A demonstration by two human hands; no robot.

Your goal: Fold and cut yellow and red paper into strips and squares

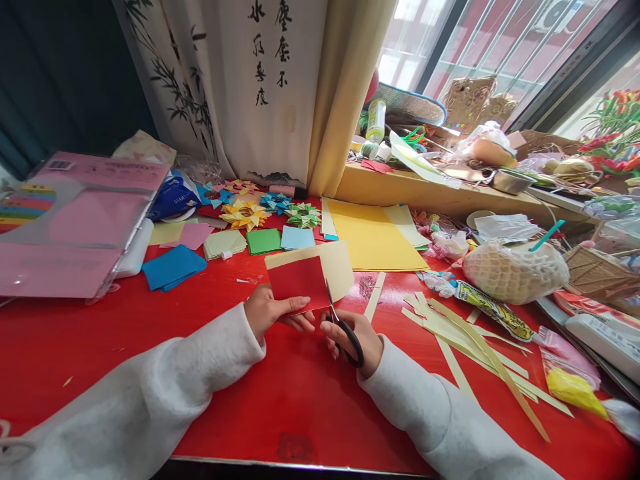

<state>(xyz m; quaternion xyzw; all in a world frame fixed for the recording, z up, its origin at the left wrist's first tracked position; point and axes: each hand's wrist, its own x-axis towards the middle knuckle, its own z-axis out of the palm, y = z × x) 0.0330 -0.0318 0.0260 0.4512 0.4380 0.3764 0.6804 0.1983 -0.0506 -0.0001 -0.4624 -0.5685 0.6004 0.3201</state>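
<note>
My left hand [267,312] pinches a red paper square [299,283] backed by a pale yellow sheet [336,265], holding both above the red table [150,347]. My right hand [357,337] grips black-handled scissors [343,330]. Their blades point up along the right edge of the red square. Both wrists wear white fleece sleeves.
Pale yellow paper strips [475,343] lie to the right. A large yellow sheet [373,240], small coloured paper stacks [173,267] and folded paper stars [245,215] sit beyond my hands. A pink paper pack [75,227] is at left. A netted bundle [515,272] and cluttered sill are at right.
</note>
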